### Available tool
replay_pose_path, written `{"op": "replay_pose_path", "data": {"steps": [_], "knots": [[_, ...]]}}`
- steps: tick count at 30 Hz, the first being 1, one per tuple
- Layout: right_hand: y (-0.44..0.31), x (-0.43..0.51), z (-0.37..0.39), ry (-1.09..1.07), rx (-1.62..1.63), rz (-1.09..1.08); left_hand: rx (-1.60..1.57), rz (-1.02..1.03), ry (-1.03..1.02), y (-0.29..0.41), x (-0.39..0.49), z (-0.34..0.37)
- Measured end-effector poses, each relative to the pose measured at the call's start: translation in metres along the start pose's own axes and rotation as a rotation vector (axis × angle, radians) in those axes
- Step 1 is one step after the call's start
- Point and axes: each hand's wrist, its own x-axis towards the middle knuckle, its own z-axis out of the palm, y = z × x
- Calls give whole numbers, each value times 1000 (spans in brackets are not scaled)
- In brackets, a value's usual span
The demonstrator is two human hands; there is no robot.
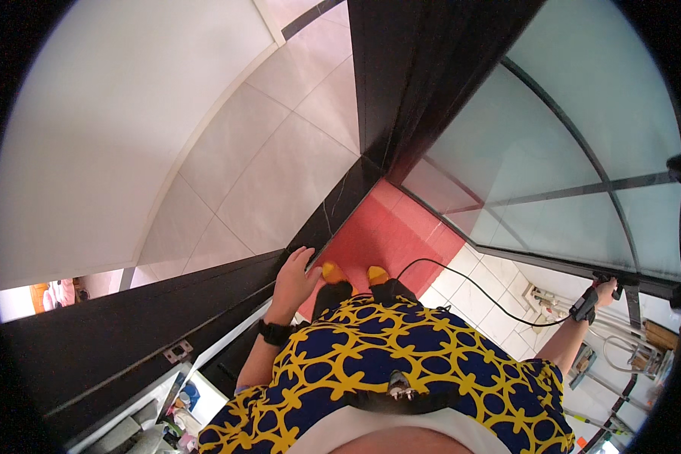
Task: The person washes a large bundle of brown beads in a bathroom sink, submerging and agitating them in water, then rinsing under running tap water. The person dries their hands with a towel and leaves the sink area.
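My right hand (605,293) reaches far out to the right and is closed around the dark handle (617,288) at the edge of a glazed door (550,147). The door has frosted panes in a dark frame and stands swung inward from the doorway. A black strap device (584,306) sits on my right wrist, with a black cable (476,289) running from it towards my waist. My left hand (296,284) hangs in front of me with nothing in it, thumb apart from the fingers, near the dark door frame (204,289). Its wrist bears a black band (276,332).
Under my feet lies a red mat (369,227), next to a black stone threshold (335,204). Grey floor tiles (261,153) and a white panel (119,125) are beyond it. A strike plate (178,352) sits in the frame. Household items (176,420) stand at lower left, pipes (550,298) at right.
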Motion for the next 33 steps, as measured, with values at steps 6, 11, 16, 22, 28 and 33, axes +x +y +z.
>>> {"op": "replay_pose_path", "data": {"steps": [6, 11, 16, 22, 28, 33], "knots": [[5, 35, -24, 61, -194, 48, 10, 66, -111, -13, 63, -33], [-24, -11, -53, 314, -501, 72, 21, 90, -230, -35, 125, -73], [-70, -152, -36, 306, -596, -195, 41, 78, -318, -80, 183, -138], [-103, -333, 40, 63, -649, -371, 76, 149, -297, -129, 241, -191], [-102, -480, 144, -328, -644, -381, 32, 257, -367, -124, 313, -198], [-95, -561, 228, -577, -606, -304, 133, 326, -593, -96, 382, -203]]}}
